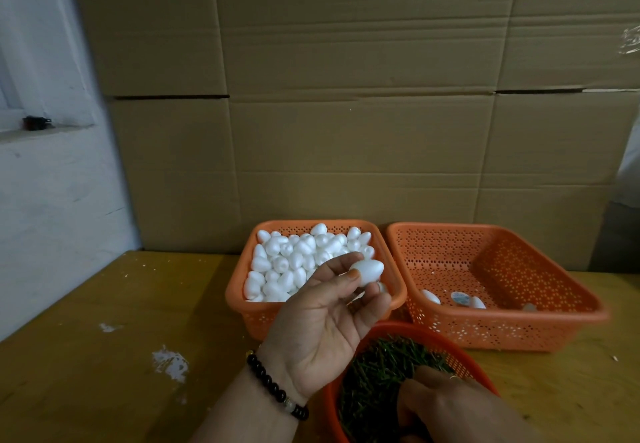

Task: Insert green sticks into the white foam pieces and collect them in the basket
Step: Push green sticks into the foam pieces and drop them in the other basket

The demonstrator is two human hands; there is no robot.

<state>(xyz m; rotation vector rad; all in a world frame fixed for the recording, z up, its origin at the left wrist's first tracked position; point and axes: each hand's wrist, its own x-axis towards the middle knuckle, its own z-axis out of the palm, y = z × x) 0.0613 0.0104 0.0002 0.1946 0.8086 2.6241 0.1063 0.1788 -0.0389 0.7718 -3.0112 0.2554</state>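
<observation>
My left hand [322, 321] is raised palm up and pinches a white egg-shaped foam piece [369, 271] between thumb and fingers, above the front of the left orange basket [239, 298], which is heaped with several white foam pieces [294, 259]. My right hand [450, 404] reaches down into the round orange bowl [460, 356] of green sticks [377, 370]; its fingertips are buried among the sticks, so what they hold is hidden. The right orange basket [502, 324] holds a few foam pieces [431, 296] near its front wall.
Stacked cardboard boxes [346, 130] form a wall close behind the baskets. A white wall with a ledge [45, 165] stands at the left. The yellow wooden table [104, 356] has white paint chips on its left part.
</observation>
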